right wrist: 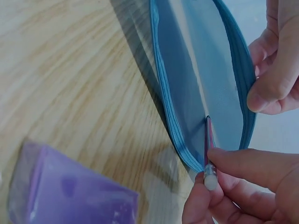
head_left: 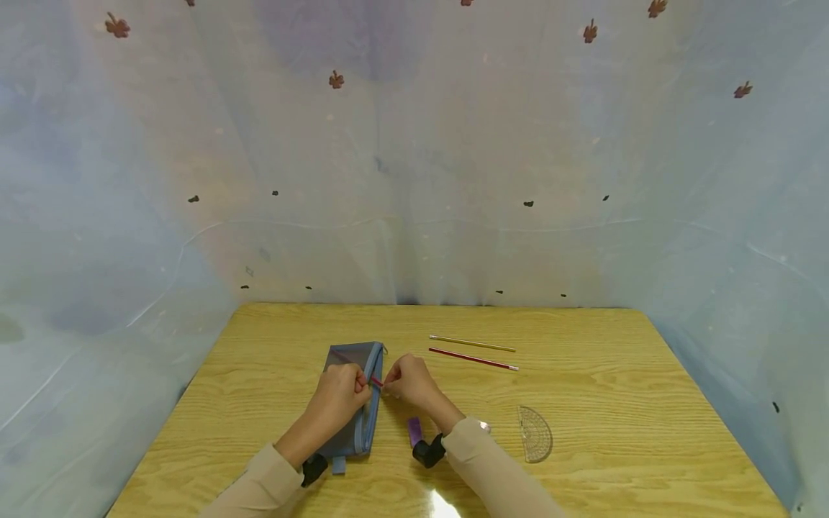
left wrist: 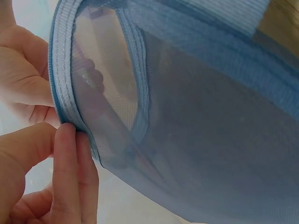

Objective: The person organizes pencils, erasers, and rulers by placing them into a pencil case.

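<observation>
A blue mesh zip pouch [head_left: 352,354] lies on the table with its zipper undone and its mouth toward the right. My left hand [head_left: 343,388] pinches one zippered edge between thumb and fingers, holding the mouth apart. In my right hand [head_left: 411,381], thumb and fingers grip a red pencil [right wrist: 209,137] near its white eraser end. The pencil's far end is inside the pouch, showing faintly through the mesh in the left wrist view. Just below my right hand lies a purple block [right wrist: 79,186] in clear wrapping.
Beyond my right hand lie a gold pencil [head_left: 473,343] and another red pencil [head_left: 473,359]. A clear protractor [head_left: 535,434] is on the right. A small shiny thing [head_left: 484,426] shows beside the right sleeve. A pale curtain [head_left: 414,180] hangs behind the table.
</observation>
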`<state>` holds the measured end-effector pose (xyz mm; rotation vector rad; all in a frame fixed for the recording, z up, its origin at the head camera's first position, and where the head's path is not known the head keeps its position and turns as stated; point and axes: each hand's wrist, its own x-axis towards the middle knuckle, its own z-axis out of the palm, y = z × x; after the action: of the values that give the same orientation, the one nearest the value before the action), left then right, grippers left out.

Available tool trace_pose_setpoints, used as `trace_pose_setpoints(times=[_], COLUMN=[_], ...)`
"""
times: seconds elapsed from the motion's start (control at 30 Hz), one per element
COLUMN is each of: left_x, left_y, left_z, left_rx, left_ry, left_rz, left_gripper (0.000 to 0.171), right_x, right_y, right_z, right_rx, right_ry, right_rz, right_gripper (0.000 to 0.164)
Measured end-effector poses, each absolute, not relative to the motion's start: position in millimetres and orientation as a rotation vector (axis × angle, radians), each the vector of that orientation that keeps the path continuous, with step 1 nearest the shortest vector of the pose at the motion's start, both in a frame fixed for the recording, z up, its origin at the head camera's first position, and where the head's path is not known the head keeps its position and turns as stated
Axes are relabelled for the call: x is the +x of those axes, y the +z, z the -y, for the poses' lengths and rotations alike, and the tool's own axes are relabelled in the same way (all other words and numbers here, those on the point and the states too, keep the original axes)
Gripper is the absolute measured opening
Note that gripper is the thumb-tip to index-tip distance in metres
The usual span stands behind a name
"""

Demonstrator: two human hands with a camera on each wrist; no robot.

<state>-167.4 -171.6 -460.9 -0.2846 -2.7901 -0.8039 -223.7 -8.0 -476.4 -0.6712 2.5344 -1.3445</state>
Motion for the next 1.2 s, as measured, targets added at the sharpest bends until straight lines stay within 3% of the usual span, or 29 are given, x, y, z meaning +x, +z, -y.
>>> trace_pose_setpoints(times=[1.2], left_x=[-169], left_y=[-457], left_z=[175], left_rx=[-0.213], left_ry=[-0.916], left_rz=[2.786], left_gripper=[0.018], right_x=[-211], right_y=[-479], right_z=[20], right_rx=[-0.641], right_ry=[-1.522], right_rz=[-2.32], right_gripper=[0.011])
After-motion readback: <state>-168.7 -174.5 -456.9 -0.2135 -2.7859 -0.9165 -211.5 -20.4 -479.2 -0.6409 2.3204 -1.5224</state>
